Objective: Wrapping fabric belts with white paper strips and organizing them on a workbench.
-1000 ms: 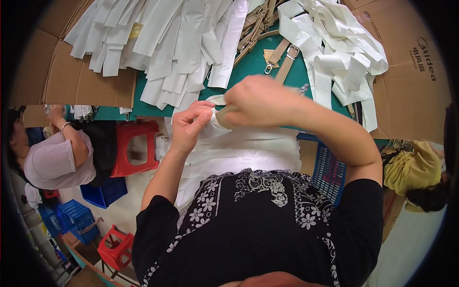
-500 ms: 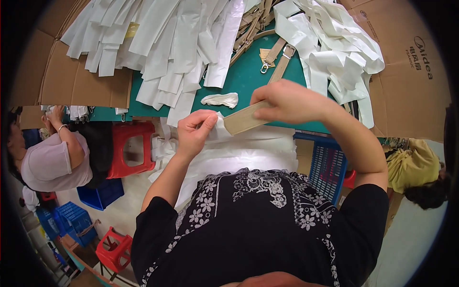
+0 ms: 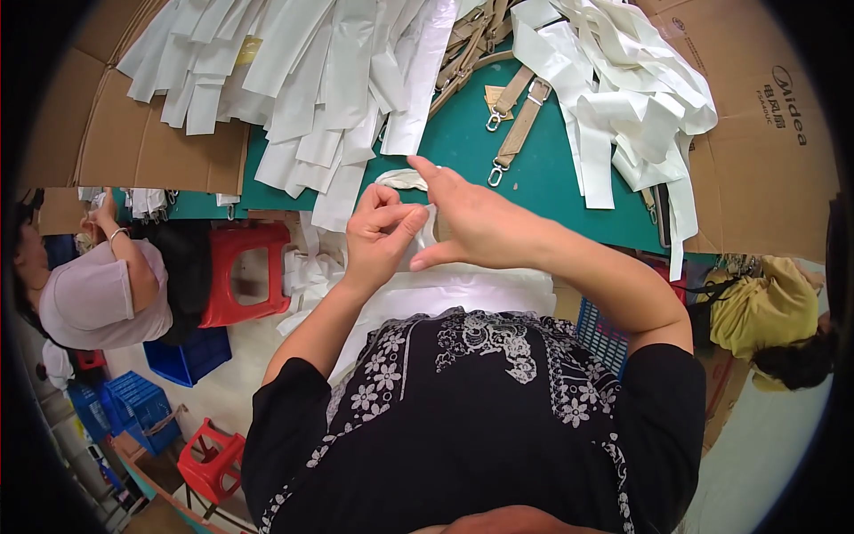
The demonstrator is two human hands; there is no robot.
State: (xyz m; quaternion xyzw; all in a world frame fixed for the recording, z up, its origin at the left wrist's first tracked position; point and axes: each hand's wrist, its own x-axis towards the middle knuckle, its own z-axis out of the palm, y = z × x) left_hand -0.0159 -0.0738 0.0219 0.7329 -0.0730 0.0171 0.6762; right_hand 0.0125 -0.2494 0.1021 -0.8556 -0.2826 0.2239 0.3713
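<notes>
My left hand [image 3: 381, 233] pinches the edge of a white plastic strip [image 3: 429, 233] just in front of the table edge. Beside it on the right is my right hand [image 3: 476, 218], its thumb and fingers spread apart around the strip, with nothing visibly gripped. No beige band shows between the hands; whether one is hidden behind them I cannot tell. A crumpled white piece [image 3: 398, 180] lies beyond my fingertips, partly covered. Farther off, a beige strap [image 3: 519, 132] with a buckle and metal clasps rests on the green table [image 3: 463, 133].
White plastic strips [image 3: 311, 80] hang over the far left, with a loose heap of them [image 3: 636, 98] at far right. More beige straps [image 3: 467, 44] lie between. Cardboard [image 3: 747, 133] flanks the table. Red stools [image 3: 245, 276] and blue crates [image 3: 142, 409] stand left; people sit on both sides.
The flat beige band that my right hand held by the white strip is out of sight. My right hand has moved left and its fingers have spread. The strap's lower clasp is now uncovered.
</notes>
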